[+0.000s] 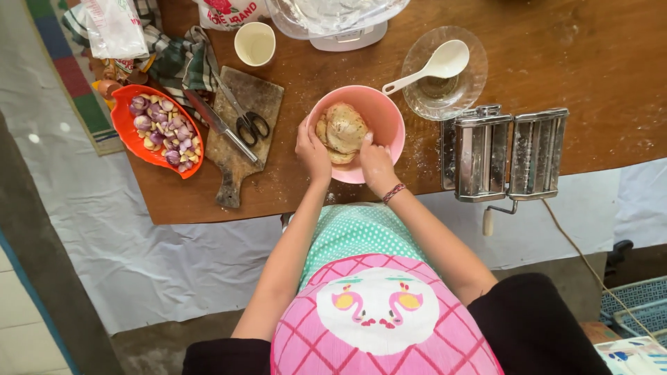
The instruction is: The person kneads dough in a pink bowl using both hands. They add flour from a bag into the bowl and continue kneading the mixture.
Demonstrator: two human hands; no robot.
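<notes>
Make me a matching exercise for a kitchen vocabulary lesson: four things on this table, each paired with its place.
Things:
1. dough
2. scissors
3. white spoon
4. shallots

Places:
A. in the glass dish
B. in the orange tray
C. in the pink bowl
D. on the cutting board

Pairs: 1-C, 2-D, 3-A, 4-B

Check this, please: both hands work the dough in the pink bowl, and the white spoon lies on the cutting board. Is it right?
One detail is wrong. The white spoon lies in the glass dish, not on the cutting board; scissors and a knife lie on the board. The head view shows it. The left hand and right hand do work the dough in the pink bowl.
</notes>
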